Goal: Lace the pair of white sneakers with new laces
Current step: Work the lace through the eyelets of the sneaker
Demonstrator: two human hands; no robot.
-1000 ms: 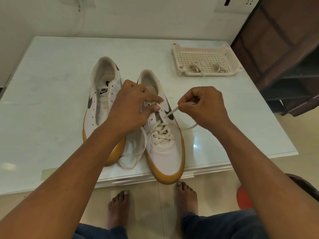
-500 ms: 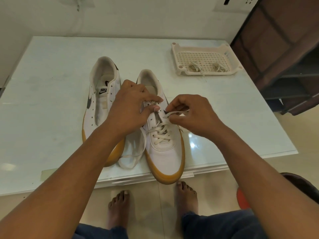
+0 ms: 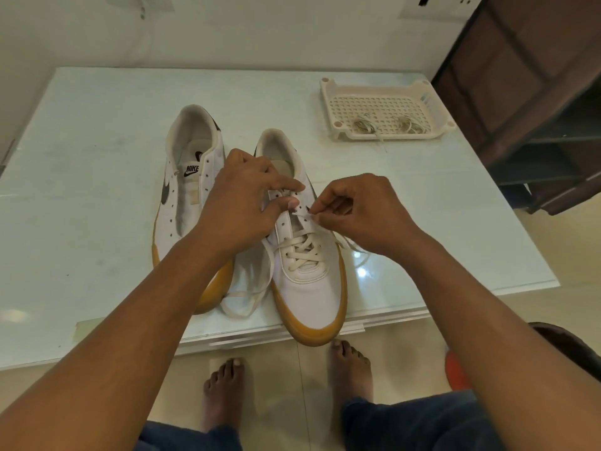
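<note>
Two white sneakers with tan soles stand side by side on a pale table. The left sneaker (image 3: 192, 190) has bare eyelets. The right sneaker (image 3: 309, 281) is laced over its lower eyelets with a cream lace (image 3: 302, 249). My left hand (image 3: 240, 200) grips the right sneaker's left eyelet flap, thumb and forefinger on the upper. My right hand (image 3: 357, 209) pinches the lace's tip at an eyelet on the shoe's right side. The lace's other end loops loose between the shoes (image 3: 247, 297).
A cream perforated tray (image 3: 331, 102) stands at the table's far right with two bundled laces (image 3: 364, 125) in it. A dark wooden cabinet (image 3: 536, 92) is right of the table. The right sneaker's toe overhangs the table's near edge (image 3: 260, 340); bare feet below.
My right hand has moved left and inward from a pulled-out position, bringing the lace tip to the shoe's right eyelet row. The left hand has stayed on the shoe.
</note>
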